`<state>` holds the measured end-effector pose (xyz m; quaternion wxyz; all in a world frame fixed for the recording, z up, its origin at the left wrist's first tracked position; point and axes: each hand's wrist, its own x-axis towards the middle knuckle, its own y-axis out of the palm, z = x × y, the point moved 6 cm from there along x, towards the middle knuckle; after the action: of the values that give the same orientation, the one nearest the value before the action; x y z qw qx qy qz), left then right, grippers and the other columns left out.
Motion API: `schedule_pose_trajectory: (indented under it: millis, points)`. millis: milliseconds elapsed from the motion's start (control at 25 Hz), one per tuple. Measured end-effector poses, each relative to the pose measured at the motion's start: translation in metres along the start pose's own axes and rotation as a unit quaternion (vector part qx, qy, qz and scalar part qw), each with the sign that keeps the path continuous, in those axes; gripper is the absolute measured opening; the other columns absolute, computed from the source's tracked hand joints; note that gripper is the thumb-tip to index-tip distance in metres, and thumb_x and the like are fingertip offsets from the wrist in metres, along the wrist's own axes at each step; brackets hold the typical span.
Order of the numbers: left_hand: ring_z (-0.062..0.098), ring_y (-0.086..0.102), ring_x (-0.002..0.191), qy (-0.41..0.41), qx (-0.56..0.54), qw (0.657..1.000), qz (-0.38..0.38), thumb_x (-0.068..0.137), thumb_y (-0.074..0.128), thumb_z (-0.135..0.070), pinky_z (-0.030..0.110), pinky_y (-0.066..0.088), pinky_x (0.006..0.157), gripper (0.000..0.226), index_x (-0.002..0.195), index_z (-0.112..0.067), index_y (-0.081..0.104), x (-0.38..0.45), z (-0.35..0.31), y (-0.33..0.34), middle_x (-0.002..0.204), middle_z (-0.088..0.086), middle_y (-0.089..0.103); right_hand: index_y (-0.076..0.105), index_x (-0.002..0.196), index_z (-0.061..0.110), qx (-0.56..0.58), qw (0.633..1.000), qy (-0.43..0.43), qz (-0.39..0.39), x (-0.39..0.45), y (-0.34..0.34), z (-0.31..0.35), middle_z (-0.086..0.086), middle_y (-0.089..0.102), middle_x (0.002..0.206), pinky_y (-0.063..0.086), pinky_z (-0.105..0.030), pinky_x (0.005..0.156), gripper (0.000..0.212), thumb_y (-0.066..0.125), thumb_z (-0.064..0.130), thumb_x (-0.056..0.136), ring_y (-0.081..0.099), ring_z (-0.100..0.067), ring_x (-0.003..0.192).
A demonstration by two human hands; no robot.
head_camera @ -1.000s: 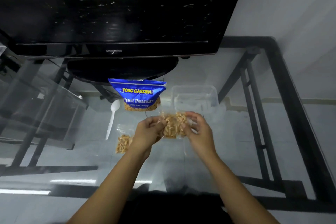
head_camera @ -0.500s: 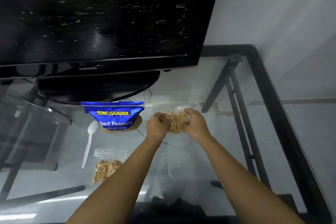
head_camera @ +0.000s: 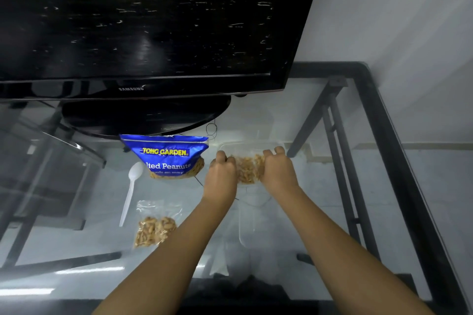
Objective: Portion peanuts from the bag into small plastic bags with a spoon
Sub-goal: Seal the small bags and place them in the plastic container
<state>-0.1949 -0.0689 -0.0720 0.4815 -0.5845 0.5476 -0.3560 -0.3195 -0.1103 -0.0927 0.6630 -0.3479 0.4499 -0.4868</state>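
Both hands (head_camera: pixel 222 170) (head_camera: pixel 277 170) grip peanut bag (head_camera: pixel 247 169) over glass table (head_camera: pixel 332 186).

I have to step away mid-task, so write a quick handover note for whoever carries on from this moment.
Left hand and right hand both grip a small filled bag over the clear container.
Blue peanut bag stands open by the TV base; white spoon lies idle left of it.
Done: one filled small bag lies on the glass table.
Left: set down the held bag, then keep portioning.
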Motion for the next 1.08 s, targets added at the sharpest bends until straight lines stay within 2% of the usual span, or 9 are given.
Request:
schedule_pose_trajectory:
  millis: [80, 160, 320, 440, 560, 720, 880, 1000, 1080]
  points:
    - [0.038, 0.064, 0.077, 0.009, -0.082, 0.996, -0.034, 0.079, 0.055, 0.010, 0.034, 0.045, 0.060, 0.020, 0.096, 0.005, 0.065, -0.021, 0.014, -0.012, 0.093, 0.024, 0.063, 0.057, 0.118, 0.004, 0.042, 0.997, -0.032, -0.047, -0.017, -0.012, 0.012, -0.017, 0.049, 0.125, 0.048, -0.033, 0.084, 0.030, 0.052, 0.009, 0.089, 0.058, -0.032, 0.101]
    - [0.041, 0.064, 0.066, -0.016, -0.142, 0.987, -0.080, 0.075, 0.063, 0.006, 0.034, 0.048, 0.057, 0.016, 0.090, 0.003, 0.069, -0.049, 0.048, -0.021, 0.080, 0.025, 0.067, 0.059, 0.113, 0.004, 0.099, 0.990, -0.085, -0.055, -0.044, -0.010, 0.037, -0.015, 0.055, 0.117, 0.046, -0.032, 0.083, 0.026, 0.049, 0.007, 0.088, 0.057, -0.031, 0.100]
    - [0.041, 0.063, 0.082, -0.181, -0.149, 0.969, -0.082, 0.082, 0.058, -0.001, 0.038, 0.049, 0.072, 0.023, 0.103, 0.002, 0.066, -0.104, 0.143, -0.025, 0.096, 0.024, 0.067, 0.060, 0.106, 0.006, 0.161, 0.974, -0.151, 0.045, -0.094, 0.050, 0.096, -0.018, 0.062, 0.104, 0.046, -0.034, 0.079, 0.023, 0.051, 0.012, 0.086, 0.060, -0.036, 0.096]
    - [0.043, 0.058, 0.094, -0.248, -0.129, 0.958, -0.060, 0.086, 0.059, -0.009, 0.042, 0.045, 0.082, 0.030, 0.113, 0.003, 0.060, -0.133, 0.188, -0.016, 0.107, 0.027, 0.061, 0.049, 0.120, 0.009, 0.170, 0.970, -0.107, 0.135, -0.122, 0.101, 0.128, -0.013, 0.054, 0.119, 0.041, -0.032, 0.089, 0.035, 0.054, 0.025, 0.089, 0.054, -0.029, 0.108]
    - [0.036, 0.058, 0.101, -0.289, -0.164, 0.943, -0.011, 0.090, 0.058, -0.022, 0.038, 0.044, 0.087, 0.040, 0.122, 0.000, 0.053, -0.147, 0.208, 0.000, 0.116, 0.022, 0.058, 0.044, 0.120, 0.010, 0.204, 0.968, -0.053, 0.133, -0.138, 0.125, 0.149, -0.013, 0.044, 0.124, 0.042, -0.032, 0.091, 0.043, 0.064, 0.021, 0.083, 0.051, -0.030, 0.110]
    - [0.022, 0.060, 0.089, -0.374, -0.338, 0.863, 0.024, 0.086, 0.062, -0.025, 0.029, 0.044, 0.077, 0.038, 0.119, -0.008, 0.053, -0.152, 0.210, 0.006, 0.094, 0.007, 0.066, 0.043, 0.112, 0.014, 0.251, 0.962, 0.028, 0.103, -0.138, 0.130, 0.147, -0.010, 0.035, 0.123, 0.050, -0.029, 0.077, 0.049, 0.075, 0.015, 0.074, 0.056, -0.024, 0.088]
    - [0.017, 0.058, 0.073, -0.324, -0.349, 0.879, 0.042, 0.085, 0.060, -0.018, 0.021, 0.044, 0.061, 0.009, 0.092, -0.013, 0.064, -0.154, 0.197, 0.009, 0.073, -0.002, 0.063, 0.041, 0.112, 0.021, 0.263, 0.959, 0.045, 0.094, -0.139, 0.126, 0.132, -0.007, 0.045, 0.114, 0.049, -0.026, 0.071, 0.048, 0.072, 0.013, 0.076, 0.055, -0.020, 0.083]
    - [0.015, 0.060, 0.074, -0.290, -0.394, 0.872, 0.023, 0.083, 0.063, -0.013, 0.019, 0.044, 0.064, 0.012, 0.094, -0.014, 0.068, -0.154, 0.180, 0.013, 0.077, -0.001, 0.066, 0.041, 0.110, 0.024, 0.288, 0.953, 0.034, 0.082, -0.140, 0.122, 0.116, -0.004, 0.064, 0.094, 0.052, -0.032, 0.069, 0.044, 0.070, 0.016, 0.077, 0.062, -0.023, 0.083]
    - [0.017, 0.064, 0.080, -0.281, -0.435, 0.855, 0.022, 0.084, 0.062, -0.011, 0.019, 0.047, 0.069, 0.014, 0.098, -0.012, 0.067, -0.151, 0.168, 0.017, 0.085, 0.004, 0.070, 0.044, 0.106, 0.023, 0.302, 0.951, -0.003, 0.067, -0.140, 0.113, 0.106, -0.001, 0.066, 0.091, 0.049, -0.029, 0.066, 0.039, 0.069, 0.016, 0.077, 0.062, -0.019, 0.081]
